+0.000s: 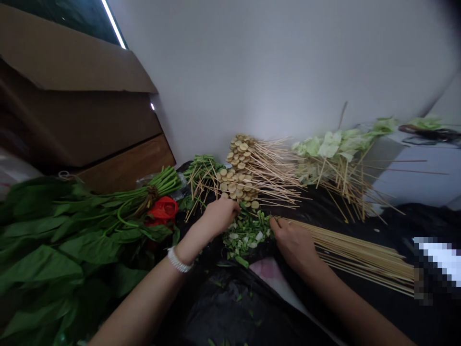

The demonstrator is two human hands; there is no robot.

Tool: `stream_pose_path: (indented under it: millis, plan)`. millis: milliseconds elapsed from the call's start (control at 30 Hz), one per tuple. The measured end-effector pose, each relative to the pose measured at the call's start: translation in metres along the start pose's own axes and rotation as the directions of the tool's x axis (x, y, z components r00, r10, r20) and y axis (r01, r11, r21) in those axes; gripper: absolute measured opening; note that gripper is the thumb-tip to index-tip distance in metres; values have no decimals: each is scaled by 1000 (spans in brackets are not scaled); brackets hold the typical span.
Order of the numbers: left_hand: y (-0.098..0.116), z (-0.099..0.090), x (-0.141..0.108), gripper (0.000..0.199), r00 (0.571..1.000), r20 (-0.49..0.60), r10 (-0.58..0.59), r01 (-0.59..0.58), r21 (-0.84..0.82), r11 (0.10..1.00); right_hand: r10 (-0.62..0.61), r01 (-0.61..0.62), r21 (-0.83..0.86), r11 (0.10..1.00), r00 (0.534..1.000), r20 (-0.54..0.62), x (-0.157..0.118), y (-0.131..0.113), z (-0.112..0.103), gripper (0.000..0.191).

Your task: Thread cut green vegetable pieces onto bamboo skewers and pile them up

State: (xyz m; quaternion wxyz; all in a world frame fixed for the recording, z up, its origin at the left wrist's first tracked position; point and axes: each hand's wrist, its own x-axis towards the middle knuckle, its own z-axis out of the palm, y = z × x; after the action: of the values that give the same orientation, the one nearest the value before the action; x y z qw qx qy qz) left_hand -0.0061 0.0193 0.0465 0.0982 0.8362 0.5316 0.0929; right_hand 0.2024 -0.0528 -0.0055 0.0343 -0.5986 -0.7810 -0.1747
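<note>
A pile of cut green vegetable pieces lies on black plastic between my hands. My left hand, with a white bracelet at the wrist, reaches to the far left edge of this pile, its fingers closed and bent down; what they hold is hidden. At the pile's right side is my right hand, fingers pressed together near the ends of the loose bamboo skewers; I cannot make out what is between them. Skewered round slices are stacked just beyond my left hand.
Large leafy greens fill the left side, beside a red plastic bag. Skewered green stems lie behind. Skewered pale leaves stand at the back right. A cardboard box rises at the upper left against a white wall.
</note>
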Motion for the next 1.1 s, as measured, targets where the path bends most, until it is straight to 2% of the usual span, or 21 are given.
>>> stream_pose_path:
  millis: [133, 267, 367, 500, 667, 833, 967, 1100]
  plan:
    - [8, 27, 21, 30, 999, -15, -40, 42, 177, 983, 4, -3, 18, 1000, 997, -74, -1, 2, 1, 33]
    - [3, 45, 26, 32, 999, -26, -19, 24, 192, 981, -2, 7, 42, 999, 992, -124, -2, 2, 3, 35]
    - [0, 44, 28, 28, 999, -31, -11, 16, 181, 983, -1, 8, 56, 998, 993, -119, -3, 2, 3, 35]
    - [0, 31, 26, 19, 998, -54, 16, -8, 138, 990, 17, -11, 52, 999, 994, -107, -3, 2, 2, 35]
    - [-5, 16, 12, 12, 997, -68, -27, 17, -143, 990, 2, 4, 62, 998, 995, -100, -3, 0, 2, 36]
    - [-15, 30, -3, 18, 974, -207, -95, -2, -425, 905, 22, -20, 40, 999, 998, -63, -2, 1, 4, 30]
    - [-18, 44, -7, 38, 963, -238, -129, -58, -645, 762, 56, -41, 84, 996, 982, -182, -2, 4, 4, 34]
    - [-21, 49, -7, 37, 954, -196, -227, -21, -797, 603, 21, 31, 145, 989, 937, -350, -4, 4, 6, 33]
